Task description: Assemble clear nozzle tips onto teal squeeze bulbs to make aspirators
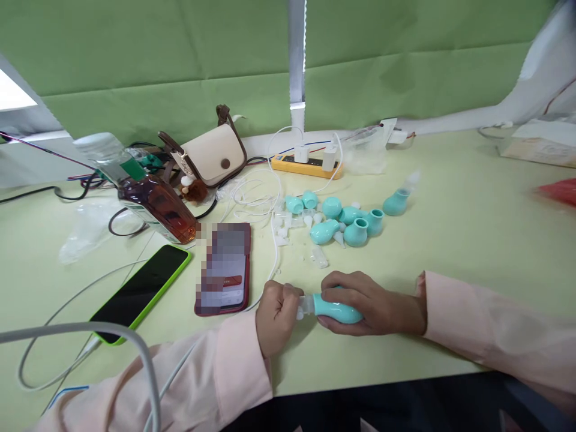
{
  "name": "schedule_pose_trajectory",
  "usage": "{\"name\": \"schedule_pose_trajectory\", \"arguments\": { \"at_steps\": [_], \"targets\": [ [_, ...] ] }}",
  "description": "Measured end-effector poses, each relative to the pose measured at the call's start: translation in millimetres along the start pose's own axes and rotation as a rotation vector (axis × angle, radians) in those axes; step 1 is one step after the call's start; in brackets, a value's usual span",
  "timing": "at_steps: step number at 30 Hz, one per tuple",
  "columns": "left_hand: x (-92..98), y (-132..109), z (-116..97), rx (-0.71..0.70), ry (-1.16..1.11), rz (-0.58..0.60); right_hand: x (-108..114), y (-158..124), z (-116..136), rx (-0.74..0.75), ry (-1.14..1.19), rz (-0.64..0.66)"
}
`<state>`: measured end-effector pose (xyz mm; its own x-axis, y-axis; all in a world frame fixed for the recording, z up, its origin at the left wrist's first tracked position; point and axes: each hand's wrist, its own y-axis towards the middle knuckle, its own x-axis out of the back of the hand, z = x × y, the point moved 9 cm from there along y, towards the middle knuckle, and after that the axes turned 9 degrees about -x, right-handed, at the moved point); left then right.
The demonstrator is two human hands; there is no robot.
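My right hand (371,305) grips a teal rubber bulb (336,309) lying sideways on the pale table near its front edge. My left hand (278,313) is closed around the clear plastic tip (305,304) at the bulb's left end. Both hands meet at that joint. Farther back lies a pile of several more teal bulbs (342,221) mixed with small clear plastic tips (318,257). One assembled bulb with a clear nozzle (399,198) lies apart at the pile's right.
A red-cased phone (224,268) and a green-cased phone (140,291) lie to the left. Behind them are a tilted bottle of brown liquid (150,201), a cream purse (209,155) and a yellow power strip (307,165) with white cables. A grey cable (112,336) loops at the front left.
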<state>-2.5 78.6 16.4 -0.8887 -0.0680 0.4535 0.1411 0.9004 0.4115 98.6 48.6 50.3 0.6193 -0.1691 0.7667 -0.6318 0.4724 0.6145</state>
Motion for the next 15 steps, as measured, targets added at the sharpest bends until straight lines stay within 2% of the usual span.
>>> {"name": "schedule_pose_trajectory", "arguments": {
  "at_steps": [7,15],
  "targets": [
    [1.7,-2.7,-1.9,-0.065,-0.054,-0.035,-5.6,0.3,-8.0,-0.13,0.263,0.059],
    [2.2,-5.9,-3.4,-0.128,-0.141,-0.066,-7.9,5.6,-7.9,-0.174,0.424,0.14]
  ]
}}
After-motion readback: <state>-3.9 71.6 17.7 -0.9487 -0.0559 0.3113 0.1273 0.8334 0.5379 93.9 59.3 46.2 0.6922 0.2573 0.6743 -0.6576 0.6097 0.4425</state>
